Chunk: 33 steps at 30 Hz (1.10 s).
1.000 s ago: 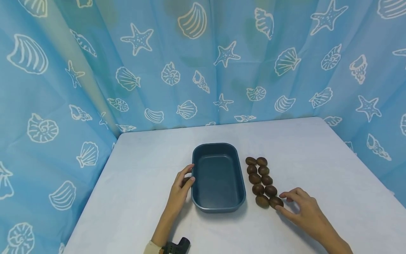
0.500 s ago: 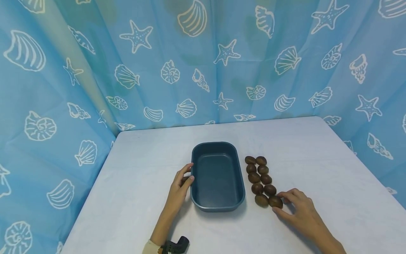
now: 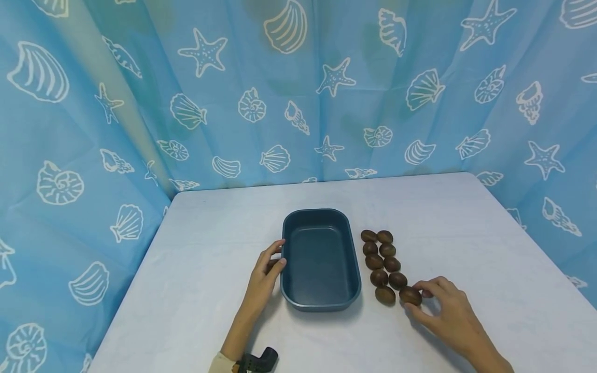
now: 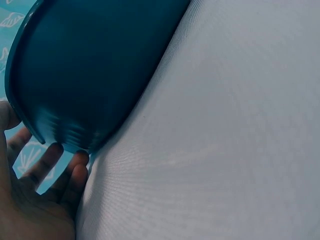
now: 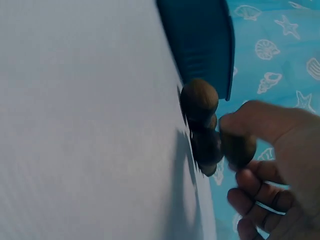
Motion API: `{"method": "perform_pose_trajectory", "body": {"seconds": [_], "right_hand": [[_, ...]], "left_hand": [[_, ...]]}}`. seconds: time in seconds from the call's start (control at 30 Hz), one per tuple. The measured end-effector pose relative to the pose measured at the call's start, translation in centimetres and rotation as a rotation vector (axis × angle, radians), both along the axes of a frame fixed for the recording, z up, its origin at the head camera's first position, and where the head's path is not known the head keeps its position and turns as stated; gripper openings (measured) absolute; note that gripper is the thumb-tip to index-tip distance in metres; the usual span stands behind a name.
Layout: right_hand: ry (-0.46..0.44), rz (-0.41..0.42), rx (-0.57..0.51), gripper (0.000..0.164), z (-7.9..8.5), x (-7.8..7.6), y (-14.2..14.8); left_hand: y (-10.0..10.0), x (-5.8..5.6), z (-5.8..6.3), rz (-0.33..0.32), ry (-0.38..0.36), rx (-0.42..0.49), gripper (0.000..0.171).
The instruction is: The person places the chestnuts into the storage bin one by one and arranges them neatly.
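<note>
My right hand [image 3: 450, 311] pinches a brown egg-shaped fruit [image 3: 410, 296] between thumb and fingers, at the near end of the right-hand row. In the right wrist view this held fruit [image 5: 238, 148] is off the table, beside the other fruits [image 5: 200, 100]. On the table the remaining brown fruits [image 3: 379, 278] lie in two rows, right of a dark blue rectangular dish [image 3: 322, 269]. My left hand [image 3: 262, 282] touches the dish's left side, thumb and fingertips spread along it. The left wrist view shows fingertips [image 4: 55, 150] against the dish wall [image 4: 90, 85].
A white cloth covers the table [image 3: 224, 243]. Blue curtains [image 3: 298, 93] with white shell and starfish prints hang behind it and at both sides. A black strap-mounted device [image 3: 261, 360] sits at my left wrist.
My right thumb and fingers have closed on the nearest fruit of the right row. That fruit has come up and slightly right, apart from its neighbour. The left hand and dish stay put.
</note>
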State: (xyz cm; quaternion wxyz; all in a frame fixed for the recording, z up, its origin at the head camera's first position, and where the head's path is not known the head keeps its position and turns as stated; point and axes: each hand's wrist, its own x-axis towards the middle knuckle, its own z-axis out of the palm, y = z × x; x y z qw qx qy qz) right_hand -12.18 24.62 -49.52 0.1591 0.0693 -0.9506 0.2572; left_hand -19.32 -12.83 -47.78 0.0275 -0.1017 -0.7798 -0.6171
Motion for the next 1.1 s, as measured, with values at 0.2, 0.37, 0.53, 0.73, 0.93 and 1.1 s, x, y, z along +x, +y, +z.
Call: {"method": "perform_pose_trajectory", "body": {"seconds": [0.2,0.37,0.53,0.73,0.93,1.1], "right_hand": [[0.120,0.069,-0.010,0.037,0.9,-0.3,0.0],[0.159,0.120,-0.015,0.036,1.9,-0.9,-0.1],[0.125,0.136,-0.012,0.036,3.2,-1.6,-0.4],[0.068,0.141,-0.028,0.035,4.4,-2.2,-1.2],[0.056,0.167,-0.024,0.036,5.6,-2.6,-2.1],[0.052,0.192,-0.024,0.036,6.3,-3.0,-2.6]], "left_hand": [[-0.1,-0.1,-0.1,0.004,0.000,-0.008,0.045],[0.0,-0.1,-0.1,-0.001,-0.008,-0.005,0.045],[0.0,-0.1,0.0,-0.001,-0.014,0.001,0.045],[-0.2,-0.1,-0.1,-0.001,-0.016,0.006,0.045],[-0.3,-0.1,-0.1,0.006,-0.011,-0.004,0.045],[-0.2,-0.1,0.1,-0.001,-0.012,0.001,0.045]]}}
